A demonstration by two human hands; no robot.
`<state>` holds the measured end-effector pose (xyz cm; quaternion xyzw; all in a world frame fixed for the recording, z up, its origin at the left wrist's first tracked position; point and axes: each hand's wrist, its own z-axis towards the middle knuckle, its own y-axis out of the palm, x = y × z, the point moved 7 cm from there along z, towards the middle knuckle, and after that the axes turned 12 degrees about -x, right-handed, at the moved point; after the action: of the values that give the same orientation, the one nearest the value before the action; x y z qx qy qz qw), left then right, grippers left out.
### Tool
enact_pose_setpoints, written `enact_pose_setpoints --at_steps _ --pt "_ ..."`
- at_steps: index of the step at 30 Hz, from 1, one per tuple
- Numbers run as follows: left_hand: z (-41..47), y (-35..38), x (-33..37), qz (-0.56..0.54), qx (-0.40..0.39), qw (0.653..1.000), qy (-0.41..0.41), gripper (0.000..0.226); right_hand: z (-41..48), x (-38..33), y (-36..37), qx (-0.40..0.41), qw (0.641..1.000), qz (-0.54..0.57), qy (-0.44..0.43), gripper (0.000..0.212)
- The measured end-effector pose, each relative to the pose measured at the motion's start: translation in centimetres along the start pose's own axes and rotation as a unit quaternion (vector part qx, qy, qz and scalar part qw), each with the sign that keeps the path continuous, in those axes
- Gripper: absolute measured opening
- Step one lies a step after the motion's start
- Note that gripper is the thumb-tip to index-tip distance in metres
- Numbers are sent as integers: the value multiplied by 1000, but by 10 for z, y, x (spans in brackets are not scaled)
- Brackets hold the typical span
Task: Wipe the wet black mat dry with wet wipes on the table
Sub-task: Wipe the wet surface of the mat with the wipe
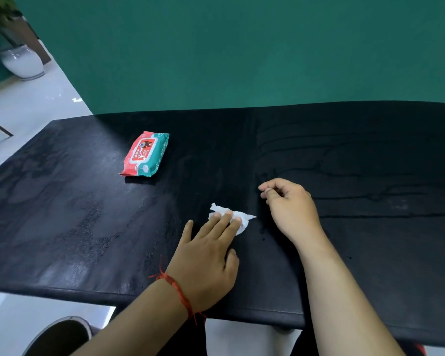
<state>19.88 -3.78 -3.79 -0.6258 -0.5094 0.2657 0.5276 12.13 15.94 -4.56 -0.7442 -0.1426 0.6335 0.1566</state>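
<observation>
Pack (145, 154) labelled "Wipes"; left hand (206, 255) presses wipe (246, 221).

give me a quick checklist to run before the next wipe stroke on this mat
1. Is the wipe under control: ok, straight fingers of the left hand press it onto the black mat.
2. Is the right hand out of the way: ok, it lies right of the wipe, apart from it, with nothing visible in it.
3. Is the mat dry: not ok, wet streaks show on its right part.
4. Is the wipes pack clear of the stroke: ok, it lies farther back on the left.
5. Can the wipe soak up more: cannot tell.
</observation>
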Motion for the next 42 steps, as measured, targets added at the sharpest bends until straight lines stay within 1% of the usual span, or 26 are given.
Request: enact_pose_setpoints --at_steps 4,9,11,13,16,18,22,25,28,35,39,42 --pt "-26 8 4 6 -5 1000 8 74 -1 1 0 -5 1000 0 2 23" --pt "-49 16 10 11 5 1000 22 71 -1 0 1 -11 1000 -1 2 24" --pt "-51 12 12 7 22 999 25 65 -2 -1 1 -13 1000 -4 0 24" --pt "-48 10 14 26 31 999 35 63 -2 -2 0 -15 1000 -9 -1 24" --pt "-43 19 11 69 14 996 58 67 -1 -3 1 -18 1000 -10 -4 23" --pt "-41 26 9 69 1 996 63 67 -1 -2 1 -19 1000 -10 -6 22" --pt "-29 30 11 50 2 998 28 66 0 -3 1 -22 1000 -21 -9 20" --pt "-11 27 14 34 10 999 -9 73 -2 -4 1 -23 999 -19 -14 20" --pt "10 23 13 30 12 999 -19 77 -2 -5 1 -24 999 -23 -16 20" --pt "42 8 -5 39 -7 999 -2 75 -2 -6 1 -25 999 -24 -18 19" --pt "28 11 -1 30 -7 999 14 70 -2 -5 1 -25 999 -23 -16 18" --pt "3 14 1 31 -9 999 43 66 -2 -5 1 -23 999 -27 -18 17"
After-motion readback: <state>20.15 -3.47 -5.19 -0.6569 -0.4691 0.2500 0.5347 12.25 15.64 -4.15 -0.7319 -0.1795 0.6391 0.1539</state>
